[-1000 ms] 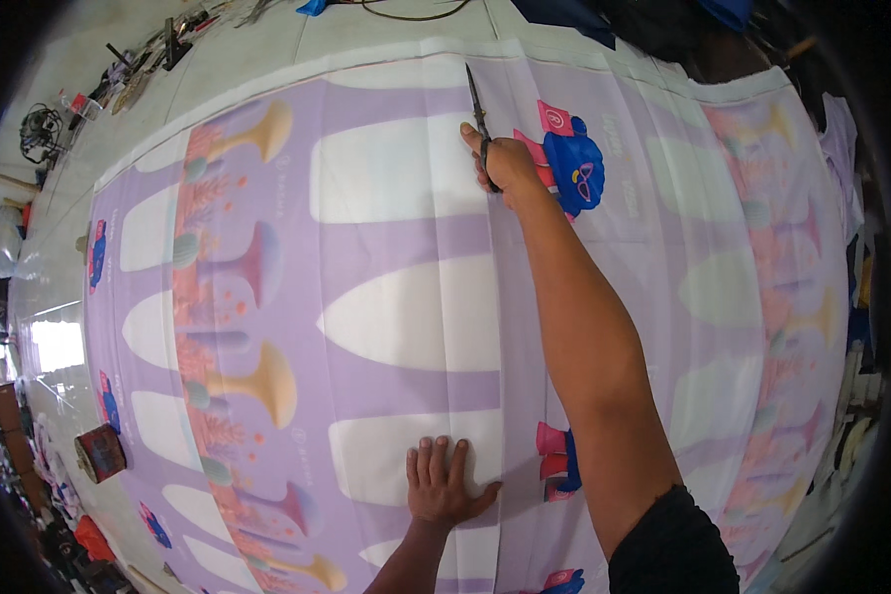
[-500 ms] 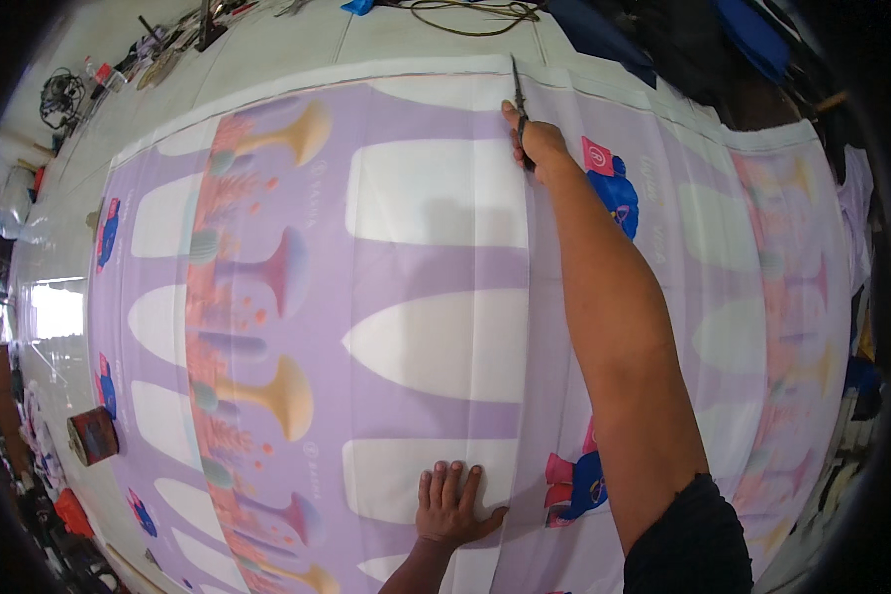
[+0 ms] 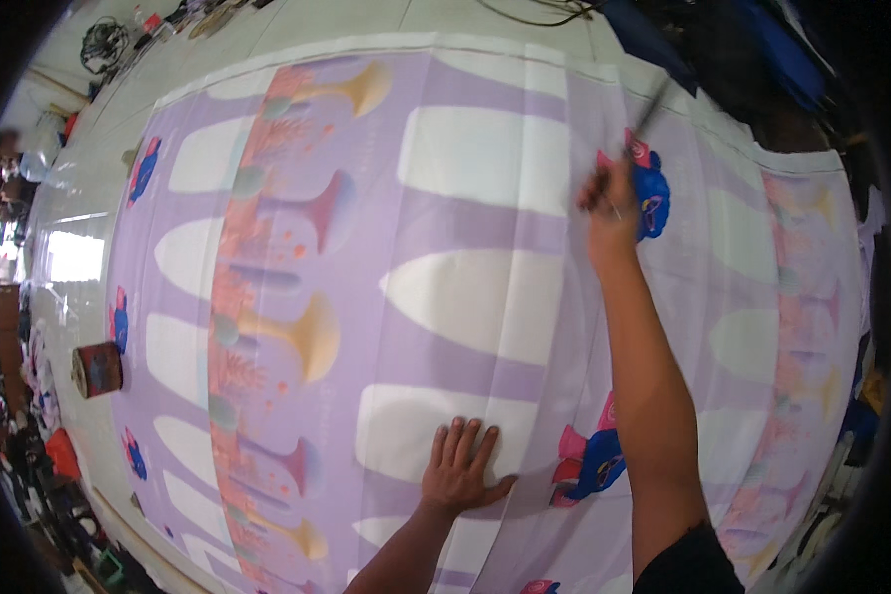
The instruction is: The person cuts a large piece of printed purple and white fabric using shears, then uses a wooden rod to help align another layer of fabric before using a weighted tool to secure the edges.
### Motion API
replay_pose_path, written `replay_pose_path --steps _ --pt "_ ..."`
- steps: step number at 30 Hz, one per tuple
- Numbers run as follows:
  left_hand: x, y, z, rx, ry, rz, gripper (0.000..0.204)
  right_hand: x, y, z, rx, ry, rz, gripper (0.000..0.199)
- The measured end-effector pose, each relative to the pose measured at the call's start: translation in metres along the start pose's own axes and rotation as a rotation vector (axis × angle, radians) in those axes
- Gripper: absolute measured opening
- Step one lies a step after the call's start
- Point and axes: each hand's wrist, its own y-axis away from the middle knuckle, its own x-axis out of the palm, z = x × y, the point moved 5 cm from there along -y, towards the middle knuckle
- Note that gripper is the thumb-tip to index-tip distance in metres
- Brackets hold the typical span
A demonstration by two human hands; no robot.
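A wide sheet of lilac printed fabric (image 3: 366, 228) with white shapes, coral patterns and blue figures is spread out before me. My left hand (image 3: 458, 473) lies flat on it near the front, fingers spread over a white printed patch. My right hand (image 3: 612, 210) is on the right side, beside a blue printed figure. It grips a pair of dark scissors (image 3: 651, 107), whose blades point away and to the right. Hand and scissors are smeared by motion, so I cannot tell whether the blades are apart. A long fold or edge runs between my hands.
A rusty tin can (image 3: 99, 369) stands at the sheet's left edge on the pale glossy floor (image 3: 74, 203). Dark blue material (image 3: 653, 45) and a cable (image 3: 540, 18) lie beyond the far edge. Clutter and a fan-like round object (image 3: 106, 45) line the far left.
My right hand has drawn back from the fabric's far edge, toward me and to the right, with the scissors. My left hand stays flat on the fabric. The whole view has shifted.
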Motion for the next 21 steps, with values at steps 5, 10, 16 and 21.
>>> replay_pose_path --steps 5,10,16,21 --pt "0.000 0.006 0.003 0.022 0.054 -0.001 0.084 -0.197 0.323 0.024 -0.201 1.169 -0.169 0.043" --pt "0.005 0.006 -0.003 0.019 0.049 0.032 0.088 -0.359 0.634 0.017 0.205 0.860 -0.807 0.052" --pt "0.001 0.011 0.002 0.037 -0.040 0.000 0.092 -0.309 0.667 -0.010 0.029 1.394 -0.573 0.065" --pt "0.004 0.010 -0.023 0.110 -0.094 -0.093 0.090 -0.327 0.676 -0.009 -0.022 1.338 -0.624 0.059"
